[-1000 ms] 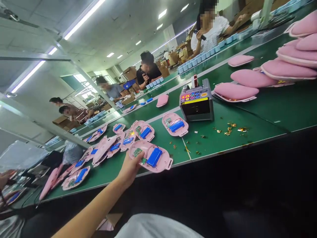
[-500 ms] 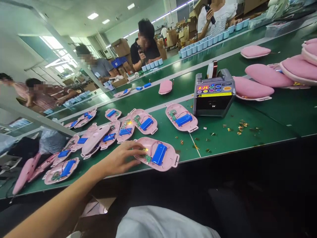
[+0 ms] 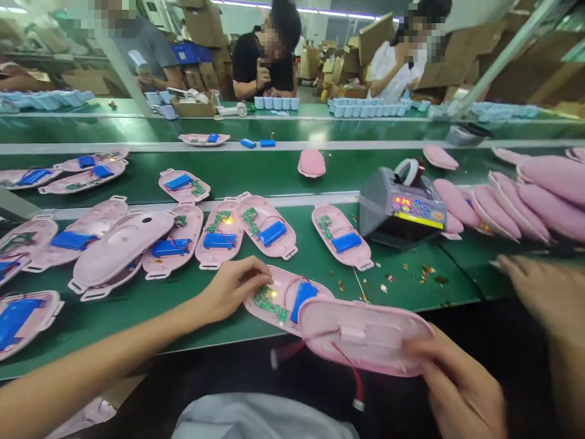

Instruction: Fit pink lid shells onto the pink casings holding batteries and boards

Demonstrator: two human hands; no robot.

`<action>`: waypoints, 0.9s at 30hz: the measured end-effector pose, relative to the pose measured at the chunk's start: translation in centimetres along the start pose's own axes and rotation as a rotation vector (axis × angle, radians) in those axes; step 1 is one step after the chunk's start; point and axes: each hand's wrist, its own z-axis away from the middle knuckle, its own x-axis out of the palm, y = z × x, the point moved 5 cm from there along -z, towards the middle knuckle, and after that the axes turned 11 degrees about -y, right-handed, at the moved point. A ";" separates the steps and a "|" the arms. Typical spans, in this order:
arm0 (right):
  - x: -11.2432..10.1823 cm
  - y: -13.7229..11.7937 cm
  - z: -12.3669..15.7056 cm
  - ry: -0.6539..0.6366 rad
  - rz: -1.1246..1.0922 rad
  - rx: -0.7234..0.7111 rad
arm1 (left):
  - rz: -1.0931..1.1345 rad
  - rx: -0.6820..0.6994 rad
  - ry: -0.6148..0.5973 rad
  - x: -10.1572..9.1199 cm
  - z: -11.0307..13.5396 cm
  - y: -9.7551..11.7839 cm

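Left hand: the left hand (image 3: pixel 233 289) is open, with curved fingertips (image 3: pixel 265 274) resting on an open pink plastic shell (image 3: pixel 283 285) and not gripping it.

Shell under it: the open pink plastic shell lies flat by the near edge of the green desk (image 3: pixel 402 286). It carries a blue battery pack (image 3: pixel 304 299) and a green circuit board (image 3: pixel 269 303) with a glowing light.

Held piece: a pink shell half (image 3: pixel 365 338) is raised just over the near desk edge, its hollow side facing up, and covers part of the open shell in view. Two red wires (image 3: pixel 354 381) hang from it.

Right side: one hand (image 3: pixel 457 384) grips the shell half's right end from below. A blurred, open hand (image 3: pixel 543 292) hovers at the right, touching nothing. I cannot tell which is the person's own right hand.

Desk, left and middle: more open pink shells (image 3: pixel 267 225) with batteries and boards lie in rows, and one closed pink case (image 3: pixel 121 253) lies among them.

Desk, right: a grey tape dispenser (image 3: pixel 402 210) with a lit display stands beside a heap of padded pink covers (image 3: pixel 516 201). Gold tape scraps (image 3: pixel 427 269) are scattered in front of it.

Far side: two co-workers (image 3: pixel 267 55) sit behind a row of pale blue cups (image 3: pixel 365 108).
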 end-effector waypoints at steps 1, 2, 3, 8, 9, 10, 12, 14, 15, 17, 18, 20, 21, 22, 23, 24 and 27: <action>0.9 0.0 -2.2 0.001 0.005 -0.037 | 0.122 -0.048 0.091 -0.2 0.3 -0.5; 2.0 0.0 -4.4 -0.007 -0.025 -0.058 | 0.206 -0.059 0.152 -0.3 0.6 -0.8; 3.2 0.0 -6.5 -0.028 -0.093 -0.057 | 0.239 -0.040 0.190 -0.5 0.8 -0.7; 8.4 -0.9 -12.4 -0.017 -0.409 0.069 | -0.157 0.205 0.281 -1.8 2.3 2.0; 8.8 -1.4 -12.6 0.039 -0.403 0.061 | -0.238 0.226 0.299 -2.1 2.6 2.4; 9.1 -1.9 -12.7 0.089 -0.387 0.041 | -0.299 0.231 0.328 -2.3 2.9 2.7; 9.6 -3.1 -12.5 0.142 -0.354 -0.021 | -0.375 0.218 0.430 -2.8 3.3 3.0; 9.8 -4.4 -12.0 0.187 -0.312 -0.105 | -0.396 0.198 0.566 -3.1 3.7 3.1; 9.9 -4.9 -11.7 0.204 -0.312 -0.132 | -0.379 0.189 0.630 -3.1 3.7 3.0; 10.3 -5.6 -11.3 0.230 -0.364 -0.124 | -0.268 0.186 0.710 -2.8 3.6 2.6; 10.5 -5.7 -11.1 0.250 -0.406 -0.096 | -0.160 0.181 0.730 -2.7 3.5 2.1; 11.2 -5.5 -10.9 0.274 -0.514 -0.013 | 0.175 0.130 0.725 -2.5 2.9 0.7; 11.5 -5.4 -10.9 0.279 -0.559 0.020 | 0.368 0.075 0.689 -2.3 2.6 -0.1; 11.8 -5.1 -10.9 0.281 -0.588 0.041 | 0.539 0.010 0.626 -2.1 2.2 -0.9; 12.1 -4.9 -10.9 0.269 -0.600 0.052 | 0.664 -0.056 0.547 -1.8 1.8 -1.4; 12.2 -4.6 -11.0 0.238 -0.597 0.062 | 0.730 -0.111 0.469 -1.6 1.6 -1.8; 11.6 -2.9 -11.1 0.104 -0.506 0.099 | 0.596 -0.204 0.361 -1.8 1.4 -2.1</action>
